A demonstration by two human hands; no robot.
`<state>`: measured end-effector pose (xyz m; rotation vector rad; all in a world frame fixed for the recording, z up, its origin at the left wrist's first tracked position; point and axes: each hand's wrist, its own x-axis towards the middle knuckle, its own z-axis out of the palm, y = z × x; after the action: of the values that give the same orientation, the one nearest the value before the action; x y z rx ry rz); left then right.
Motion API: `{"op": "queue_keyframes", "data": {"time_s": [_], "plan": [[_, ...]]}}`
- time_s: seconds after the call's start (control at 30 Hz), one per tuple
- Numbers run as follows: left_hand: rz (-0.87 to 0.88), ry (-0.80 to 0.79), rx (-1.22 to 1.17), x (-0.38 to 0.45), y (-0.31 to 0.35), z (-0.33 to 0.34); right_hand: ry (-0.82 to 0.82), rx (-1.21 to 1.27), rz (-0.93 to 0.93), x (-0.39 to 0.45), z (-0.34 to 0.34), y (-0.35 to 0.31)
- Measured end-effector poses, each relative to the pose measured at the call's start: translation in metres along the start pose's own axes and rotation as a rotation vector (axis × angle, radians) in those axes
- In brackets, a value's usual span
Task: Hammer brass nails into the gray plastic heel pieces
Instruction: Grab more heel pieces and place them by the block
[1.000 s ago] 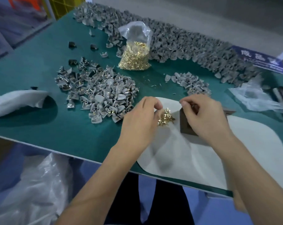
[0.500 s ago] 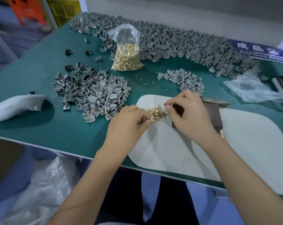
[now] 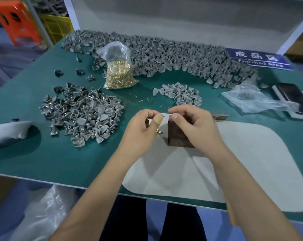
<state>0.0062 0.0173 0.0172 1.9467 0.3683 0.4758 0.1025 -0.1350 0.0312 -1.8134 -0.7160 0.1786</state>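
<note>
My left hand (image 3: 140,132) is curled over a small clump of brass nails (image 3: 158,132) that shows below its thumb. My right hand (image 3: 192,126) pinches thumb and forefinger together just above a dark metal block (image 3: 176,136) on the white pad (image 3: 251,162); what it pinches is too small to tell. A pile of gray heel pieces with brass nails in them (image 3: 81,113) lies to the left. A smaller heap of plain gray heel pieces (image 3: 179,93) sits beyond my hands. A clear bag of brass nails (image 3: 118,73) stands behind.
A long bank of gray heel pieces (image 3: 164,53) runs along the far edge of the green table (image 3: 34,153). A blue sign (image 3: 258,59), crumpled plastic (image 3: 255,100) and a dark phone-like slab (image 3: 293,98) lie at right. White cloth (image 3: 6,133) lies at left.
Both hands have drawn slightly apart; my left hand has turned so the nail clump now shows under the thumb. The camera tilted up, showing more of the far table.
</note>
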Motion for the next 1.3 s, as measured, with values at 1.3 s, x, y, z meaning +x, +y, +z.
{"op": "queue_keyframes", "data": {"time_s": [1.3], "plan": [[0.328,-0.539,0.598,0.202,-0.017,0.091,0.524,-0.021,0.039,0.049,-0.059,0.061]]}}
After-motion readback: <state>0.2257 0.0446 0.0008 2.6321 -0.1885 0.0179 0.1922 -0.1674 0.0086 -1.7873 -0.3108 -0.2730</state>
